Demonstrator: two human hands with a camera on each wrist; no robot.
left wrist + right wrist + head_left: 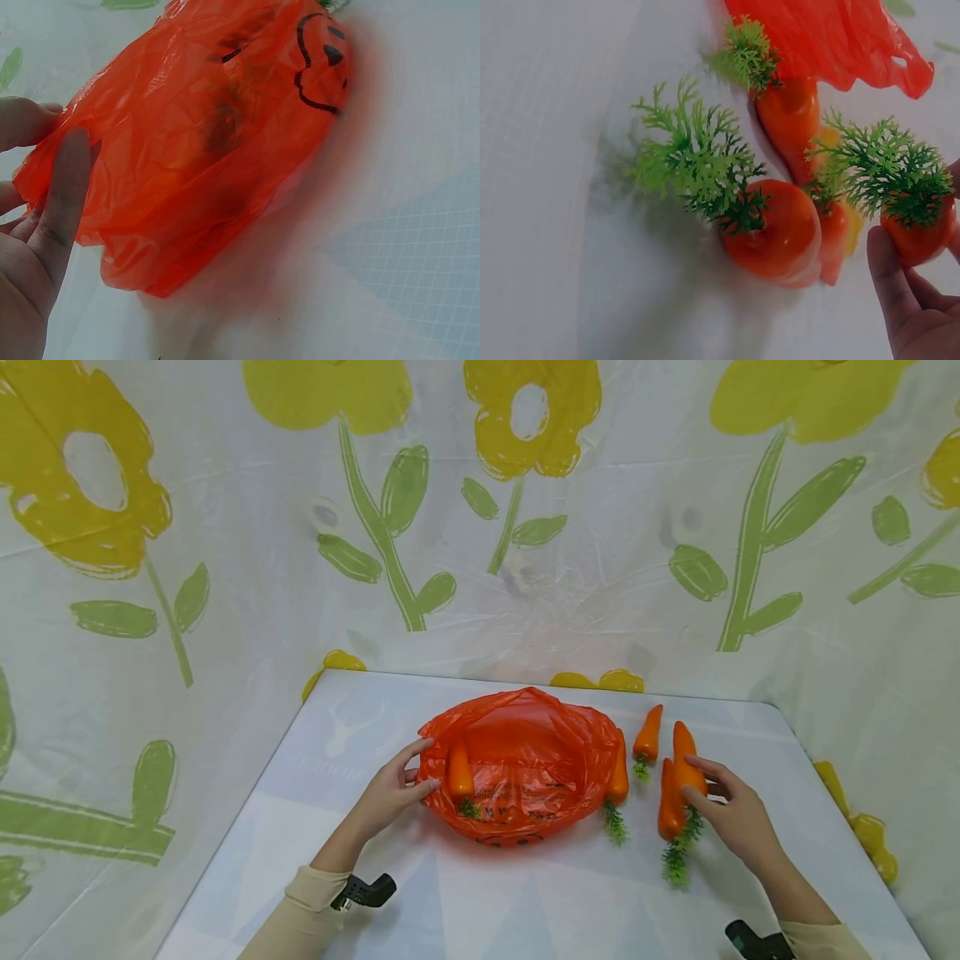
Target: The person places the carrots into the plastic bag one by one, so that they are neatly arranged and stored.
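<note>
A red plastic bag [525, 760] lies with its mouth open in the middle of the table, a carrot [460, 770] with green leaves inside it at the left. My left hand [393, 789] pinches the bag's left edge between thumb and fingers; the left wrist view shows the same hold. On the right, my right hand [731, 806] grips a carrot [685, 760] by its leafy end. Just beside that one, another carrot [670, 806] rests on the table. A third carrot [619, 772] lies against the bag's right side, and a smaller carrot [648, 735] is farther back.
The white table [360, 710] has its back edge close to a flower-printed cloth [600, 568] that hangs behind and at both sides. Dark wrist devices show on both arms.
</note>
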